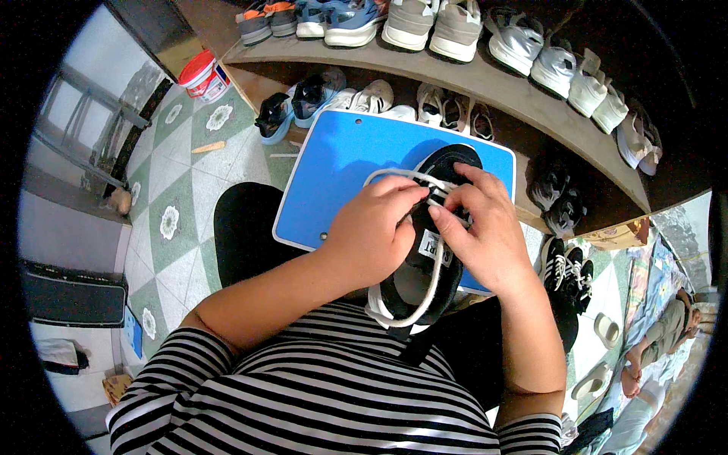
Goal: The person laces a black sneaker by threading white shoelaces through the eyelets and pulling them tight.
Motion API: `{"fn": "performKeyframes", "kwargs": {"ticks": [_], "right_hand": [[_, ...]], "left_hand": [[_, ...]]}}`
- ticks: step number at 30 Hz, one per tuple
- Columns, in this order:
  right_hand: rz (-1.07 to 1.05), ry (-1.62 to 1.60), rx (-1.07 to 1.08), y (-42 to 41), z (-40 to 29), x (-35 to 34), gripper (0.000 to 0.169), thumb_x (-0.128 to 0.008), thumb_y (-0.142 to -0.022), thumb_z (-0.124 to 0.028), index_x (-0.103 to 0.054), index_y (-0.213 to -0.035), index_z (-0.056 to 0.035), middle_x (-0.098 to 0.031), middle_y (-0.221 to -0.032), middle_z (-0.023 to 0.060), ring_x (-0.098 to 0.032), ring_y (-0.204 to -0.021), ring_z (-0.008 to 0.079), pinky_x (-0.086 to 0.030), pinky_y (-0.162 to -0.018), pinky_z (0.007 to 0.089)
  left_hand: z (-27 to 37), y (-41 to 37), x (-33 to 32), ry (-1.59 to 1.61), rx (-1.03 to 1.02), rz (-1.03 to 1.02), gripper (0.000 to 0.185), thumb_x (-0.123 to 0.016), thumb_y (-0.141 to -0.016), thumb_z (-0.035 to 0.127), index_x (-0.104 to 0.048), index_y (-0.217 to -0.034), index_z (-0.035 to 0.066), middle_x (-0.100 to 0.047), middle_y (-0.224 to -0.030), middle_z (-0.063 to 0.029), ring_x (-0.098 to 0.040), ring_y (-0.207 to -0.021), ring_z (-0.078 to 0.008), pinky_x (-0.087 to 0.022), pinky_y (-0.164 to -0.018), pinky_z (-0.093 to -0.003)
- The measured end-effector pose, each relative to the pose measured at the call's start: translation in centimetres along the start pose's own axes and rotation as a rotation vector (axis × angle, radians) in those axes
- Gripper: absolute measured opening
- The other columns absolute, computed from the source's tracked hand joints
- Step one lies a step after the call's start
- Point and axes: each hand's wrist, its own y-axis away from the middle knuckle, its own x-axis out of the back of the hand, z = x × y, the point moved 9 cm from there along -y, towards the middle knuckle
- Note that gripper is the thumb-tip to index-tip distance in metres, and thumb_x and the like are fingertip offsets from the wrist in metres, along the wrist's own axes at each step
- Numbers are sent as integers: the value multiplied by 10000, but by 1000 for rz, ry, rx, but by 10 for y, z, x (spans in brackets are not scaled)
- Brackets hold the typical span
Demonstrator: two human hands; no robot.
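Note:
A black sneaker [424, 278] with a white sole lies on a blue board [341, 170] across my lap, its toe pointing away from me. Its white shoelace [437, 284] is partly threaded, with one long loop running back over the shoe's opening and another loop out to the left of the eyelets. My left hand [378, 227] pinches at the left edge of the lacing, fingertips closed on the shoe's eyelet edge or lace; which one is hidden. My right hand [483, 222] rests over the right side of the shoe, thumb and fingers bent at the laces.
A wooden shoe rack [352, 62] with several pairs of shoes stands beyond the board. Black sneakers [554, 264] and pale slippers [607, 330] are on the tiled floor at right, near a person's bare legs [640, 355]. A red-lidded bucket [202, 77] stands at upper left.

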Motion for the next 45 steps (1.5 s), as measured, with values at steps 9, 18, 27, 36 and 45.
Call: {"fn": "performKeyframes", "kwargs": {"ticks": [9, 18, 27, 36, 45], "right_hand": [[-111, -764, 58, -2, -2, 3, 227, -578, -854, -192, -560, -691, -34, -560, -1155, 149, -495, -1055, 273, -390, -899, 375], [-1, -455, -27, -5, 17, 22, 290, -545, -873, -262, -627, -763, -6, -588, -1085, 176, -544, -998, 299, -417, -881, 375], [-72, -176, 110, -5, 2, -6, 144, -608, -760, -180, -593, -708, -47, -563, -1135, 201, -494, -1079, 345, -358, -939, 419], [-251, -902, 58, -4, 9, 28, 212, -571, -798, -208, -546, -686, -30, -580, -1120, 176, -524, -1018, 237, -399, -884, 332], [-50, 0, 89, -2, 3, -1, 152, -651, -737, -188, -619, -752, -40, -554, -1147, 209, -487, -1079, 372, -381, -926, 443]], "left_hand": [[-1, 1, 2, 8, 40, -5, 373, -472, -740, -22, -561, -1101, -48, -552, -1139, -202, -535, -1070, -342, -410, -956, -365], [-1, 0, -6, 41, 36, -63, 369, -483, -747, -14, -557, -1108, -41, -550, -1142, -201, -532, -1075, -347, -414, -945, -369], [0, 0, -5, 32, 27, -47, 379, -486, -744, -21, -552, -1117, -33, -541, -1151, -202, -526, -1082, -344, -412, -947, -369], [4, -1, -4, 40, 15, -48, 373, -478, -749, -6, -547, -1114, -42, -538, -1160, -212, -521, -1086, -359, -407, -954, -385], [5, -1, -6, 38, -11, -54, 392, -477, -738, -22, -546, -1124, -31, -536, -1154, -200, -519, -1081, -349, -402, -960, -377]]}}
